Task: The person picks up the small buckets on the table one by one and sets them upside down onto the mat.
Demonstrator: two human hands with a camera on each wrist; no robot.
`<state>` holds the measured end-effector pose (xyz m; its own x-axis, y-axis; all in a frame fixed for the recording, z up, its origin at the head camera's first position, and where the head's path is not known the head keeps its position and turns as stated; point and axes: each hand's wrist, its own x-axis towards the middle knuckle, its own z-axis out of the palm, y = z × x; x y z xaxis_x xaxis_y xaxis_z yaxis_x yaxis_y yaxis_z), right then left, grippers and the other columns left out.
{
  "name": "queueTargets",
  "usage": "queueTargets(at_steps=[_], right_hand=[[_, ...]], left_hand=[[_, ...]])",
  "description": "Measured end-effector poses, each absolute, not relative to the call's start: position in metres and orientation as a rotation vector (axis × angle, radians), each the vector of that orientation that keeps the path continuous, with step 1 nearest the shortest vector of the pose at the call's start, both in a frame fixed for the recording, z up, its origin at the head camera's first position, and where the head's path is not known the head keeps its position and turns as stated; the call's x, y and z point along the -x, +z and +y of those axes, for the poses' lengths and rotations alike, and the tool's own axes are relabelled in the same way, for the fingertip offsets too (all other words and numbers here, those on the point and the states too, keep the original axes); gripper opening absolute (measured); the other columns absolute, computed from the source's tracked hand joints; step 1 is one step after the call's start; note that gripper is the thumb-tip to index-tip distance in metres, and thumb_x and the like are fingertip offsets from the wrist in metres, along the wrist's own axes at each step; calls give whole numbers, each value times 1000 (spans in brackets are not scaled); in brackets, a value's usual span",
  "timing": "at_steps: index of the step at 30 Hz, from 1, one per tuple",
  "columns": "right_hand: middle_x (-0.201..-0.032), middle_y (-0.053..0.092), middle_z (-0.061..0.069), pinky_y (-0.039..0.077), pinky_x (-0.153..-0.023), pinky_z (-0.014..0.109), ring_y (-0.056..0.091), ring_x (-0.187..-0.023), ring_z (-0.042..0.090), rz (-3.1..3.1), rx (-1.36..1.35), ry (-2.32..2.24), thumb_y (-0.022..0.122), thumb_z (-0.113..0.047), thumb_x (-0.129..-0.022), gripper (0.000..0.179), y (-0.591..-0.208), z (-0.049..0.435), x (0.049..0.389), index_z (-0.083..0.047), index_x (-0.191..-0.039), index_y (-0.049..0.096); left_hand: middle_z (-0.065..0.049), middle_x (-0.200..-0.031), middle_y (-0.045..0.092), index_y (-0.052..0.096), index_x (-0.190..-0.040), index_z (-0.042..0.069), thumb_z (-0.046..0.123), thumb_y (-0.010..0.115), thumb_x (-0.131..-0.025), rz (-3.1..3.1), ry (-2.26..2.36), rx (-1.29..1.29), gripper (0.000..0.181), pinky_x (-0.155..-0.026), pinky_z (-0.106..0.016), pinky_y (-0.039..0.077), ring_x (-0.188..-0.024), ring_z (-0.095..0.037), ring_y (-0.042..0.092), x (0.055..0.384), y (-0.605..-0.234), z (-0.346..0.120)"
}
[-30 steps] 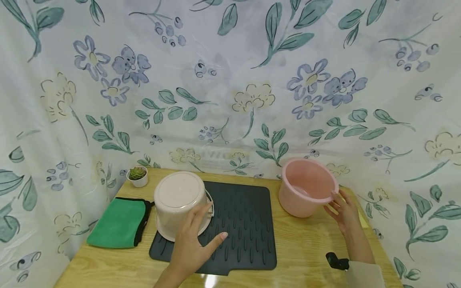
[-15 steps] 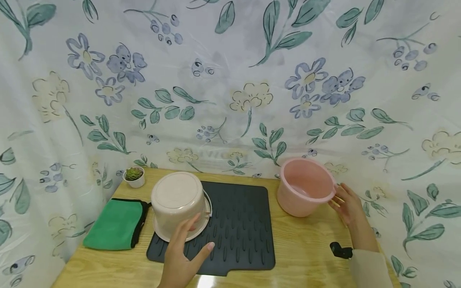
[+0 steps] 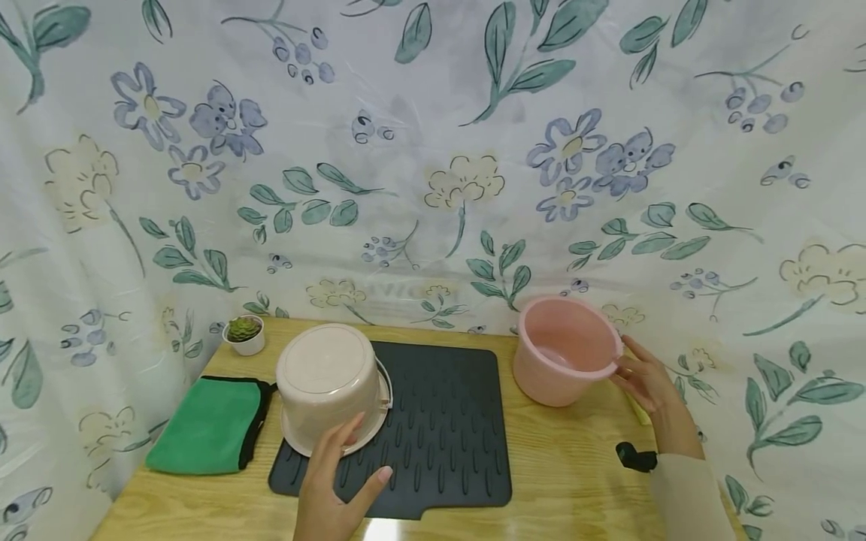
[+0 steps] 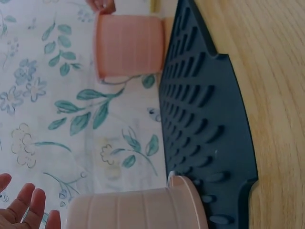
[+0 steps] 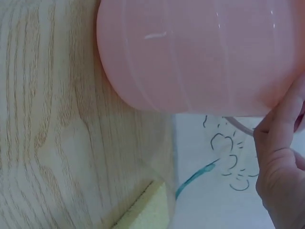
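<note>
A pink bucket (image 3: 549,376) stands upright on the wooden table at the right. My right hand (image 3: 649,379) grips its rim on the right side, fingers bent at the edge; the right wrist view shows this hand (image 5: 283,152) against the bucket's pink wall (image 5: 200,57). On the dark ribbed mat (image 3: 446,421) a cream bucket (image 3: 328,376) sits upside down, its handle along the right side. My left hand (image 3: 331,481) hovers in front of it with fingers spread and holds nothing; whether a fingertip touches the bucket is unclear.
A green cloth pouch (image 3: 199,424) with black trim lies left of the mat. Behind it stands a small potted succulent (image 3: 243,334). A yellow sponge (image 5: 147,207) lies on the table beside the pink bucket. A floral curtain (image 3: 406,188) hangs behind the table.
My left hand has drawn back from the cream bucket's side toward the table's front. My right hand has shifted its hold slightly at the pink bucket's rim. Both buckets stay in place.
</note>
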<state>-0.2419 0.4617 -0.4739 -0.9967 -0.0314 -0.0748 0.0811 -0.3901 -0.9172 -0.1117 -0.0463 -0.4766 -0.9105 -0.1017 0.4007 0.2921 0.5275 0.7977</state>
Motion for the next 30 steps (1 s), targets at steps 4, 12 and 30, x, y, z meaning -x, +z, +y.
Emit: queueTargets(at_steps=[4,12,30], right_hand=[[-113,63,6,59,-77,28,68,-84,18,1593,147,-2570,29,15,-99,73,-480,461,243,0,-153,-18],[-122,59,3,59,-77,29,67,-85,20,1453,299,-2667,26,19,-97,78,-484,443,231,-7,-153,-22],[-146,44,16,44,-107,41,53,-126,32,520,665,-2857,5,10,-101,64,-456,371,155,-9,-155,33]], left_hand=[[9,-128,57,53,-140,36,21,86,-76,-2383,-1343,144,74,-91,-18,42,-109,-6,52,111,-478,-47],[5,-129,57,53,-140,34,18,85,-77,-2368,-1381,177,72,-91,-17,40,-109,-7,51,113,-478,-47],[5,-135,52,50,-144,19,6,72,-87,-2168,-1753,282,62,-94,-32,46,-119,-15,49,136,-478,-33]])
